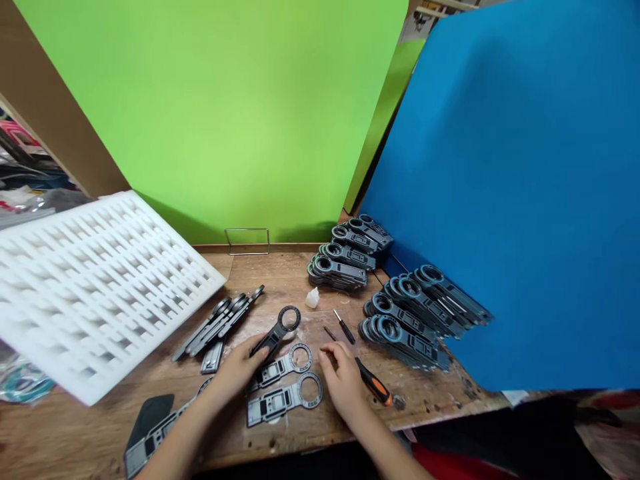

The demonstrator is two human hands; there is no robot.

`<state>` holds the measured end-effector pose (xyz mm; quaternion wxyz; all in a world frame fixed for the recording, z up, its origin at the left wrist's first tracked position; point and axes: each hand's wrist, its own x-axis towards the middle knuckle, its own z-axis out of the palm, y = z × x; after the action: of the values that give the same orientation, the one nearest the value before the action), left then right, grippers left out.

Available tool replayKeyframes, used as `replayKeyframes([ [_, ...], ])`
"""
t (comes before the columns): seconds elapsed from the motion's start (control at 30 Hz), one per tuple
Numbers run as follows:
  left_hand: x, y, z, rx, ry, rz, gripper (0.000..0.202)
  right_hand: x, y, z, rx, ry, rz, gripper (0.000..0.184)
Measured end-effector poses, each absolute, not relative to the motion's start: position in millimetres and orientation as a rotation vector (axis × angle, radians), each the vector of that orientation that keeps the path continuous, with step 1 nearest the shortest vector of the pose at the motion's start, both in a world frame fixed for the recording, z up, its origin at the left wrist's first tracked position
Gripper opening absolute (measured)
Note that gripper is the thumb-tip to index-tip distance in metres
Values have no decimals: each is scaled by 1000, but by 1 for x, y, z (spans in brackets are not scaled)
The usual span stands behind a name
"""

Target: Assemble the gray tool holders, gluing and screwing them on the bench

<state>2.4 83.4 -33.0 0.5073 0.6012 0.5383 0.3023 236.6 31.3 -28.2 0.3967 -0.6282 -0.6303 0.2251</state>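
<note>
My left hand [240, 367] is closed around a dark grey plate with a ring-shaped end [274, 337]; the ring points up and right, away from my fingers. Just below it, two lighter grey ring-ended plates [280, 401] lie on the wooden table, one partly behind the other. My right hand [344, 380] is low over the table with its fingers loosely bent, thumb and forefinger a little apart and nothing seen between them. Beside and partly beneath it lies a screwdriver with an orange and black handle [375, 382]; the hand hides part of its shaft.
Stacked ring-ended plates [345, 257] stand at the back right, with more blue-ringed stacks [410, 313] nearer. A small black screwdriver [345, 328] and a whitish lump [313, 298] lie mid-table. A white slotted panel [100, 280] leans left beside several dark plates [220, 323]. Green and blue boards [525, 167] rise behind.
</note>
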Motion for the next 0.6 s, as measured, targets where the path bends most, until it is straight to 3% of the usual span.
replayKeyframes([
  [0.3,-9,106,-52,1950,1417,533,37,249,20,-56,-1687,-1843,477,19],
  [0.6,-6,93,-29,2170,1547,700,31,248,24,-56,-1698,-1898,528,22],
])
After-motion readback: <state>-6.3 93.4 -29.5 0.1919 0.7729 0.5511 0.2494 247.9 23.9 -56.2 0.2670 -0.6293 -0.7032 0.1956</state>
